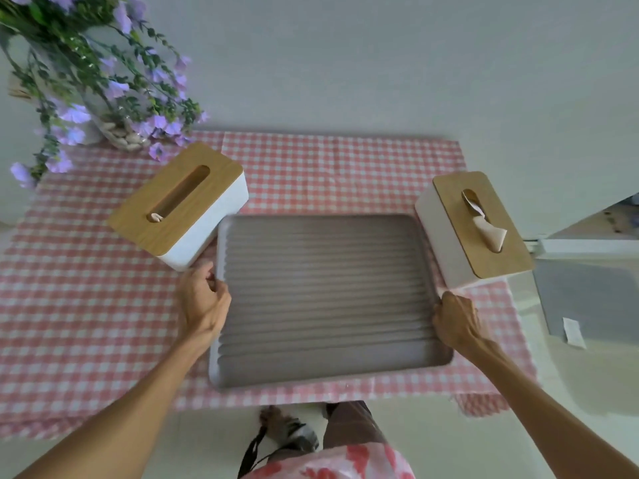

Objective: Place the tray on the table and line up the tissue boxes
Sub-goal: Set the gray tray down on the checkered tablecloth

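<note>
Left hand and right hand clamp opposite rims of the tray, keeping it level between two tissue boxes.

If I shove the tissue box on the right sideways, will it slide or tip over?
The right tissue box probably slides: it is low and broad. The checked cloth may bunch under it. It looks light, since only one tissue pokes out.

Bare forearms, no sleeves; pink-and-white floral garment at waist.
</note>
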